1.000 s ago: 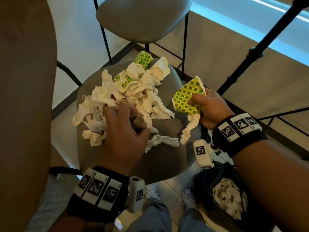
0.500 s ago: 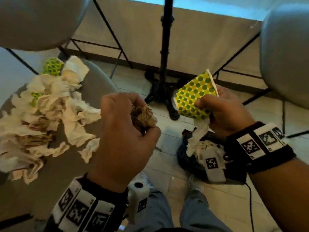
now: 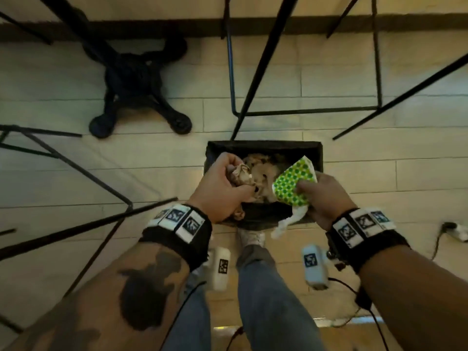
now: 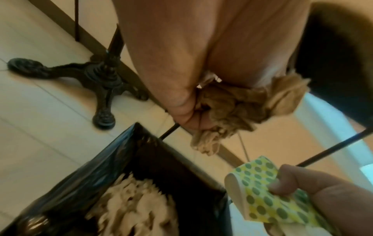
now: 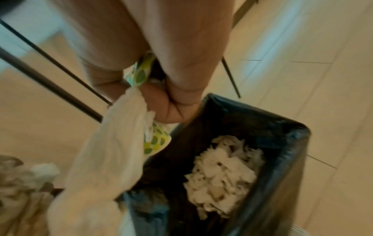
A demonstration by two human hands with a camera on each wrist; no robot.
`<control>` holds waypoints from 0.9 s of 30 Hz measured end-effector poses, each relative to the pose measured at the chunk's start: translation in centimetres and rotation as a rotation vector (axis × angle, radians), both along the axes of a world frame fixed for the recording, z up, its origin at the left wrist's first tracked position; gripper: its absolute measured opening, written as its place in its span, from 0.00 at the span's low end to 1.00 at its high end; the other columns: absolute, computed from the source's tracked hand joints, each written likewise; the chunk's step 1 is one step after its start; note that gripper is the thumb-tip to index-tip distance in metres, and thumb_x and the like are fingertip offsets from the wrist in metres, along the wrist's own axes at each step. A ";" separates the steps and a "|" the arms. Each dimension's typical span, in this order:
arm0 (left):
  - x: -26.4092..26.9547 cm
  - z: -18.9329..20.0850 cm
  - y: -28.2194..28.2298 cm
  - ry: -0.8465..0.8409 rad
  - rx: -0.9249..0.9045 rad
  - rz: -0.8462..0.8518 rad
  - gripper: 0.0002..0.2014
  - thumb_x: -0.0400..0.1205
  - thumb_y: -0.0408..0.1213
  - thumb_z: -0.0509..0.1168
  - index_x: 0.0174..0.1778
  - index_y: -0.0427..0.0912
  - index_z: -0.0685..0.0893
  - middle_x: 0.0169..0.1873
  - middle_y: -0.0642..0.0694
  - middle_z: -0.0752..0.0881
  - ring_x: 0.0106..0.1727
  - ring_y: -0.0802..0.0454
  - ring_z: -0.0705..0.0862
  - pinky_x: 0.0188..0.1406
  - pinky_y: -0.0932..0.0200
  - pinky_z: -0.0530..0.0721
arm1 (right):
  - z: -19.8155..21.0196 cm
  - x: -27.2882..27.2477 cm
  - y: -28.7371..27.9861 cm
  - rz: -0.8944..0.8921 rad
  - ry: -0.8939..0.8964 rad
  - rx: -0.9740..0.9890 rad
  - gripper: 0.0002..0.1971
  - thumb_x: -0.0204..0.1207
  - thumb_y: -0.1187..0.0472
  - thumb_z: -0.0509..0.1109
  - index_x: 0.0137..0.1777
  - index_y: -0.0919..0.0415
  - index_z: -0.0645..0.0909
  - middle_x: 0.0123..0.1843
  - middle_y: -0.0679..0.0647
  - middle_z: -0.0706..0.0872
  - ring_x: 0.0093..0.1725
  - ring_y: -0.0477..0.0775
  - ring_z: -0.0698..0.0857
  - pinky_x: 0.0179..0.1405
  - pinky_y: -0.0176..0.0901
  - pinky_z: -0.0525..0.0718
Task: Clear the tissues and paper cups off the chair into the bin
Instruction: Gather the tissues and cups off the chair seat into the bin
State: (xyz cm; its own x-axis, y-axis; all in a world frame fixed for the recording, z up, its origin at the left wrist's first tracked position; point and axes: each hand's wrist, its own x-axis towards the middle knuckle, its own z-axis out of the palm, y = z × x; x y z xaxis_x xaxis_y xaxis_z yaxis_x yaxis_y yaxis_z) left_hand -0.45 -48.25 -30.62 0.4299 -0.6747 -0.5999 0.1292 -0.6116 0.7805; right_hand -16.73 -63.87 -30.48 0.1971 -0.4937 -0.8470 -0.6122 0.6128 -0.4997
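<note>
A black-lined bin (image 3: 263, 146) (image 4: 113, 161) (image 5: 282, 159) stands on the floor below me, with white tissues (image 5: 222, 172) inside. My left hand (image 3: 222, 188) (image 4: 181, 89) grips a crumpled brownish tissue wad (image 3: 240, 174) (image 4: 242, 105) over the bin's left side. My right hand (image 3: 321, 196) (image 5: 173, 99) grips a squashed green-dotted paper cup (image 3: 293, 183) (image 4: 268, 194) (image 5: 155, 140) together with a white tissue (image 3: 291, 220) (image 5: 109, 151) that hangs down over the bin's near right edge. The chair is out of view.
A black cast table base (image 3: 136, 87) sits on the tiled floor at upper left. Thin black chair legs (image 3: 253, 72) cross the floor around the bin. My shoe (image 3: 250, 238) and jeans are just before the bin. A power strip (image 3: 455, 230) lies at right.
My view has swung from the chair down to the bin. Both hands have carried the tissue wad and the dotted cup from beside the seat to above the bin.
</note>
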 end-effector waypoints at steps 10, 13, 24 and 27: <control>-2.0 -10.4 -0.9 -0.047 0.367 -0.186 0.58 0.71 0.66 0.75 0.89 0.58 0.44 0.90 0.44 0.48 0.88 0.47 0.58 0.83 0.52 0.61 | -10.1 -1.3 -0.6 -0.188 0.092 0.246 0.48 0.70 0.47 0.83 0.86 0.55 0.63 0.84 0.62 0.69 0.79 0.68 0.72 0.67 0.65 0.81; -1.5 -8.8 1.0 -0.009 0.387 -0.144 0.62 0.65 0.74 0.71 0.89 0.60 0.44 0.90 0.47 0.52 0.88 0.46 0.61 0.85 0.43 0.65 | -9.6 -1.3 -0.7 -0.139 0.131 0.218 0.46 0.76 0.50 0.78 0.88 0.48 0.55 0.87 0.59 0.64 0.83 0.67 0.65 0.75 0.68 0.73; 3.2 13.4 14.6 -0.128 0.126 0.081 0.21 0.83 0.51 0.70 0.73 0.59 0.79 0.61 0.61 0.83 0.59 0.65 0.83 0.58 0.65 0.83 | 4.0 8.8 6.2 0.883 0.199 -0.059 0.08 0.83 0.62 0.70 0.59 0.61 0.84 0.50 0.60 0.90 0.43 0.61 0.88 0.49 0.59 0.89; 4.7 20.1 20.4 -0.178 0.020 0.240 0.18 0.84 0.49 0.71 0.70 0.56 0.82 0.59 0.61 0.85 0.57 0.64 0.84 0.59 0.60 0.87 | 10.9 15.1 10.9 1.092 0.054 -0.225 0.08 0.81 0.57 0.73 0.58 0.54 0.86 0.48 0.54 0.92 0.44 0.56 0.91 0.48 0.58 0.90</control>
